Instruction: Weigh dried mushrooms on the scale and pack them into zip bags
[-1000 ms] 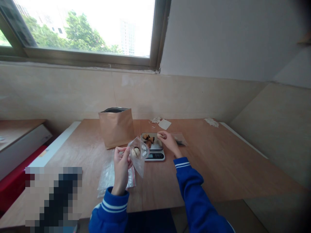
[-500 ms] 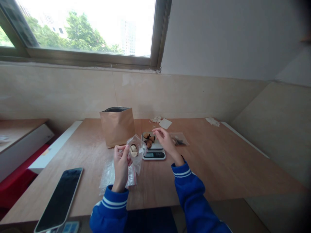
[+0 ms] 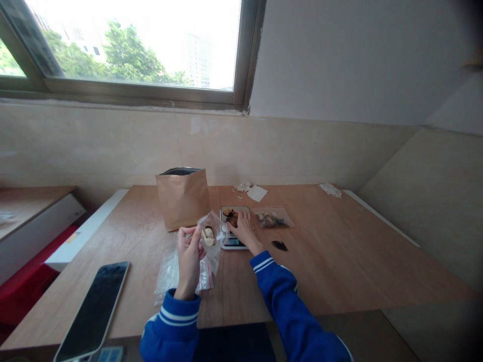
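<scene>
My left hand [image 3: 189,259] pinches a small clear zip bag [image 3: 214,254] with pale dried pieces [image 3: 208,236] inside. Over the small digital scale [image 3: 230,246], my right hand [image 3: 244,230] has its fingers curled down on the brown dried pieces [image 3: 229,215] lying on the pan. Its fingertips are partly hidden, but they appear closed on one of these pieces. A filled clear zip bag [image 3: 271,218] lies just right of the scale. Under my left hand is a stack of flat clear zip bags [image 3: 166,276].
An open brown paper pouch [image 3: 183,198] stands behind my left hand. A dark dried piece [image 3: 279,246] lies right of the scale. A phone [image 3: 92,309] rests at the table's left front. White scraps [image 3: 243,186] and a paper square [image 3: 257,193] lie toward the wall.
My right hand has come down from above the scale's far side onto the pieces on the pan. The dark piece on the table now shows beside my forearm. My left hand stays put.
</scene>
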